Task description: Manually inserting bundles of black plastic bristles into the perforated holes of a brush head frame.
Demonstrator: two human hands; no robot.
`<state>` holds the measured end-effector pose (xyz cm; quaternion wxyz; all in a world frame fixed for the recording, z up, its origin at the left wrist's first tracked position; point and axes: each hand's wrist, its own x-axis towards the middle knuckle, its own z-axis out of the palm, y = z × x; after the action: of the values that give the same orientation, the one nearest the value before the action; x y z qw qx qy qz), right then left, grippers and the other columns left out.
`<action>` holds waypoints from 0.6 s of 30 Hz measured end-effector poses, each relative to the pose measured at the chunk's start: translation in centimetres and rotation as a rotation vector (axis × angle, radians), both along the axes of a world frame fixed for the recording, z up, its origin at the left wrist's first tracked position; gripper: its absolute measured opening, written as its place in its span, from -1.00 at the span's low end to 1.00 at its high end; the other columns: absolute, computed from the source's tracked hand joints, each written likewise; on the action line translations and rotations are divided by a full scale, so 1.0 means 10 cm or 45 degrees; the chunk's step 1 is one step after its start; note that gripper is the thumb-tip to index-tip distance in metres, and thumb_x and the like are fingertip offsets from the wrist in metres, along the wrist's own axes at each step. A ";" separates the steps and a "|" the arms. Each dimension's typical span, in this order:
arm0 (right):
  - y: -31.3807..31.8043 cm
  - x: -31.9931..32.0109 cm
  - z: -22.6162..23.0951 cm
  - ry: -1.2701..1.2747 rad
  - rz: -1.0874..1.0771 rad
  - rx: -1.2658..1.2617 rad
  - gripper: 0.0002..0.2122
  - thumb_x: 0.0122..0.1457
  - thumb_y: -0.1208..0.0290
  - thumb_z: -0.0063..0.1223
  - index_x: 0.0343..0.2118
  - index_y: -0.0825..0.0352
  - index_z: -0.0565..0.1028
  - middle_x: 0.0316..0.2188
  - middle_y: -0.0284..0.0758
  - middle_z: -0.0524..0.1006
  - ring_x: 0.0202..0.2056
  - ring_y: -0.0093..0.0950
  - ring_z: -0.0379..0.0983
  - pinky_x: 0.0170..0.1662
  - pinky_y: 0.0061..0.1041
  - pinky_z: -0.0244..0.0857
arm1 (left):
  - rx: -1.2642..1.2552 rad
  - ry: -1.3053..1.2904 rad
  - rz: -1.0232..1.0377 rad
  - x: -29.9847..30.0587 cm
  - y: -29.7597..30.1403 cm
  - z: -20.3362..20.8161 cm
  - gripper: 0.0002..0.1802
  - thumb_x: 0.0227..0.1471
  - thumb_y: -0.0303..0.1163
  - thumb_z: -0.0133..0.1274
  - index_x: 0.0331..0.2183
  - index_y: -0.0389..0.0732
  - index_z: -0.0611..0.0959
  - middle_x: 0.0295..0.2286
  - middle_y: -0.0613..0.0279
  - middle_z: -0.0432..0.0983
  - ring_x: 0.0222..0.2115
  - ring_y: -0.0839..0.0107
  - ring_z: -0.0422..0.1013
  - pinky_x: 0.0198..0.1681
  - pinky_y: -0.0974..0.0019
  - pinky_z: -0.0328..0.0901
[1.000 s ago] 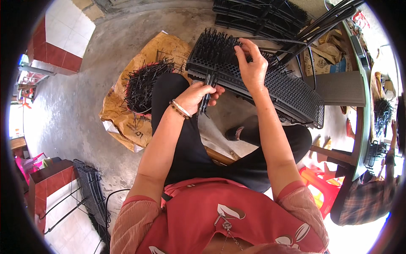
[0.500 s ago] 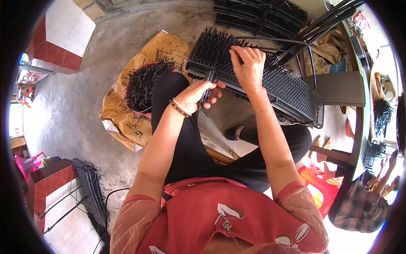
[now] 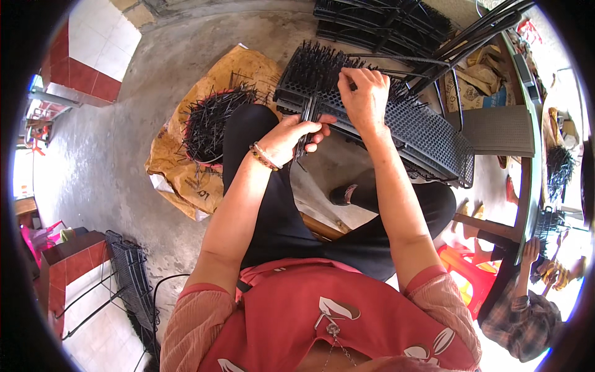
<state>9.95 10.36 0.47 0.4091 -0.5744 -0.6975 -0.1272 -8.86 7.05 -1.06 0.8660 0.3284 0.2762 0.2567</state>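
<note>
Head view: holding bundle of black sticks [image 3: 309, 110] in left hand [image 3: 286, 139], at near edge of holed black rack [image 3: 427, 137]; holding right hand [image 3: 367, 102] over rack, cannot tell if gripping anything. Probably setting sticks into holes; next, seemingly needing careful aim.

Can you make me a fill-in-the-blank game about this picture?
1. The ____ hand grips a bundle of thin black sticks.
2. The long black rack is punched with many small ____.
3. The front of the person's shirt is mostly ____.

Missing words: left; holes; red.
</note>
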 end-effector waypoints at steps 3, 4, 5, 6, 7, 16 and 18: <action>0.00 -0.03 0.00 -0.020 0.067 -0.010 -0.93 -0.03 0.43 0.15 -0.46 0.26 0.57 -0.59 -0.41 0.52 -0.45 -0.39 0.42 -0.25 -0.40 0.17 | 0.000 -0.002 -0.012 -0.02 0.02 -0.04 -0.66 0.13 -0.40 -0.14 -0.08 -0.30 0.53 -0.43 0.37 0.43 -0.47 0.64 0.29 -0.46 0.53 0.22; -0.01 -0.03 0.01 -0.012 0.064 -0.067 -0.93 -0.02 0.43 0.15 -0.46 0.26 0.57 -0.57 -0.40 0.52 -0.44 -0.37 0.42 -0.26 -0.39 0.18 | 0.012 0.001 -0.024 -0.02 0.03 -0.06 -0.66 0.13 -0.40 -0.15 -0.08 -0.29 0.53 -0.42 0.35 0.44 -0.46 0.62 0.31 -0.44 0.50 0.25; -0.02 -0.03 0.01 -0.003 0.062 -0.123 -0.93 -0.02 0.42 0.15 -0.46 0.26 0.58 -0.56 -0.38 0.53 -0.44 -0.35 0.42 -0.26 -0.38 0.18 | 0.011 -0.001 -0.023 -0.01 0.03 -0.07 -0.66 0.13 -0.40 -0.15 -0.08 -0.29 0.53 -0.42 0.35 0.44 -0.46 0.62 0.31 -0.44 0.50 0.25; -0.02 -0.02 0.03 -0.005 0.062 -0.125 -0.93 -0.02 0.42 0.15 -0.46 0.26 0.58 -0.56 -0.38 0.53 -0.44 -0.35 0.42 -0.26 -0.38 0.18 | 0.023 0.012 -0.016 -0.01 0.03 -0.07 -0.65 0.13 -0.40 -0.16 -0.08 -0.30 0.53 -0.41 0.34 0.45 -0.43 0.60 0.34 -0.42 0.49 0.28; -0.01 0.00 0.06 -0.044 0.046 -0.110 -0.92 0.00 0.43 0.14 -0.45 0.27 0.59 -0.55 -0.36 0.53 -0.47 -0.37 0.42 -0.30 -0.39 0.21 | 0.035 0.025 -0.007 -0.01 0.03 -0.06 -0.65 0.13 -0.40 -0.16 -0.08 -0.30 0.53 -0.40 0.32 0.46 -0.40 0.58 0.37 -0.40 0.47 0.31; -0.38 -0.02 0.24 0.688 0.349 -0.941 -0.77 0.08 0.37 0.18 -0.30 0.46 0.57 -0.47 -0.28 0.60 -0.49 -0.66 0.43 -0.43 -0.64 0.31 | 0.015 -0.039 0.034 -0.02 0.00 -0.07 -0.68 0.13 -0.40 -0.15 -0.11 -0.33 0.51 -0.34 0.21 0.48 -0.35 0.43 0.44 -0.23 0.31 0.41; -0.43 -0.06 0.19 1.027 0.455 -1.169 -0.78 0.08 0.36 0.18 -0.33 0.47 0.57 -0.50 -0.33 0.58 -0.51 -0.64 0.42 -0.39 -0.65 0.31 | 0.040 -0.030 0.002 -0.03 -0.01 -0.09 -0.69 0.14 -0.40 -0.14 -0.12 -0.33 0.51 -0.33 0.19 0.48 -0.34 0.41 0.45 -0.22 0.29 0.42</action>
<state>9.34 6.03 2.41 0.3666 -0.5689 -0.5570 0.4814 -9.14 6.96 -2.01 0.8636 0.3387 0.2623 0.2657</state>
